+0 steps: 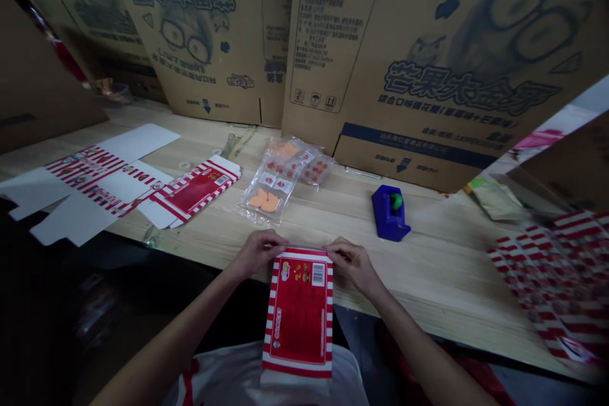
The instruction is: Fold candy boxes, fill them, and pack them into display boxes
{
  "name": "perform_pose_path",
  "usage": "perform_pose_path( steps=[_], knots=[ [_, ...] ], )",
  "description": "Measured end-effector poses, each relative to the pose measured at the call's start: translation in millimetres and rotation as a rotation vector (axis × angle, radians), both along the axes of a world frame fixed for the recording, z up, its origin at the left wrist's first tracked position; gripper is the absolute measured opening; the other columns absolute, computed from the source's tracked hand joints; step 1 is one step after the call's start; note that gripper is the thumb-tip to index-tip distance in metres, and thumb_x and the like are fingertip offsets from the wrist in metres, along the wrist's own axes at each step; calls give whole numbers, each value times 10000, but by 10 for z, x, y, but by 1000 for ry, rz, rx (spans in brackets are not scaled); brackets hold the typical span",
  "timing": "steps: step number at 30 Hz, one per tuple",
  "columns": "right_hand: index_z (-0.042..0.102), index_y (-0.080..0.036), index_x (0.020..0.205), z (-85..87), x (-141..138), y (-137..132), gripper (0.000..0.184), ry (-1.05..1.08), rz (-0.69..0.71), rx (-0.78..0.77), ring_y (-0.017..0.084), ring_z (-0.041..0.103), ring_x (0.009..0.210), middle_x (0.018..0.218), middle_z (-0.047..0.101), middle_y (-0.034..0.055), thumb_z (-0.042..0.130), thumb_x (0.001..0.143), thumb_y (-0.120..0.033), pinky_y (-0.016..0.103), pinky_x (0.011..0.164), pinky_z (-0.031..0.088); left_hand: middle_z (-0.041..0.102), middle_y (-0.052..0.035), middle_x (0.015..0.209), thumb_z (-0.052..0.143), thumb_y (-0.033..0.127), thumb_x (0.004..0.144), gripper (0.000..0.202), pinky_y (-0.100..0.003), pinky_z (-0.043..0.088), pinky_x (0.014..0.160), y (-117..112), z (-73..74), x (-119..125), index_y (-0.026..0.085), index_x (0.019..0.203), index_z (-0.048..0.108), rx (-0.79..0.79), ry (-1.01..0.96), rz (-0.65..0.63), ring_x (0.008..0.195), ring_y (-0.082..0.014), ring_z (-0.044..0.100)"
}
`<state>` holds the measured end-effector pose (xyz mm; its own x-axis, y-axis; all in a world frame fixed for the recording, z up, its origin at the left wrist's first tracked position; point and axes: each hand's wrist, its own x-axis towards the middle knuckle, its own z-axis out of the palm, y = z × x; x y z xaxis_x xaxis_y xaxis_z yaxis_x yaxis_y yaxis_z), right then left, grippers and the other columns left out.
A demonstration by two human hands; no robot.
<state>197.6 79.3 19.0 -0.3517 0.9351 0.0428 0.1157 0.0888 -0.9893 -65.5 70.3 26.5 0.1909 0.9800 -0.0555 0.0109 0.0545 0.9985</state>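
Note:
A red-and-white striped carton (299, 314) with a barcode stands tilted between my arms, its lower end near my lap and its top at the table's front edge. My left hand (257, 252) pinches the carton's top left corner, fingers closed. My right hand (353, 261) pinches the top right corner in the same way. Just beyond my hands lie clear plastic packets of orange pieces (278, 181).
On the wooden table (442, 266), flat unfolded cartons (102, 181) lie at the left and a pile of striped cartons (556, 276) at the right. A blue tape dispenser (390, 212) sits right of centre. Large printed cardboard boxes (428, 57) wall off the back.

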Motion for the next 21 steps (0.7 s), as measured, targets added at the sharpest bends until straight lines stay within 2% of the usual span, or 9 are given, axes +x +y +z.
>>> perform_pose_path(
  steps=[2,4,6,8,12,16,19,21],
  knots=[
    [750,-211,885,42,13,-52,262,-58,9,106,206,631,863,929,671,89,662,819,-448,317,731,523,690,-71,803,779,359,664,206,-270,506,675,-49,18,-15,171,747,762,75,74,-13,769,-188,630],
    [751,-213,879,79,14,-99,253,-90,43,131,216,631,925,997,669,102,631,847,-433,316,749,523,705,-85,861,732,359,723,187,-283,517,709,-100,36,-15,180,763,768,117,137,-36,818,-203,647],
    [741,-201,812,107,-2,-126,248,-114,49,100,208,642,874,943,682,94,627,846,-419,303,717,521,711,-89,833,702,347,752,189,-273,515,688,-130,55,-7,169,739,764,99,164,-57,783,-196,653],
    [714,-190,773,137,-28,-126,199,-147,31,47,190,644,767,831,688,68,677,795,-384,292,670,516,703,-76,763,719,324,725,172,-253,502,629,-128,78,-1,157,725,759,69,176,-75,697,-177,642],
    [682,-184,860,255,-75,-46,201,-151,-4,-40,169,630,679,747,685,26,728,692,-286,266,612,499,719,-63,715,744,289,681,160,-255,494,613,-26,147,-10,149,758,760,-13,125,-112,642,-172,641],
    [650,-177,679,378,-83,35,114,-143,31,-72,125,551,550,603,618,-7,690,710,-279,227,513,423,701,-57,630,738,304,692,175,-244,463,556,94,221,-29,135,735,753,-58,73,-206,574,-162,617],
    [654,-174,678,364,-43,4,148,-139,35,-32,141,571,590,639,638,11,665,752,-302,242,549,442,697,-59,653,715,305,723,170,-242,469,569,69,228,-35,138,710,742,17,138,-207,606,-165,622],
    [677,-174,743,297,-7,-56,165,-144,26,4,162,602,650,713,664,34,651,792,-329,259,591,468,712,-75,762,685,310,767,177,-248,491,615,-9,196,-28,144,751,743,78,184,-200,699,-179,645]
  ],
)
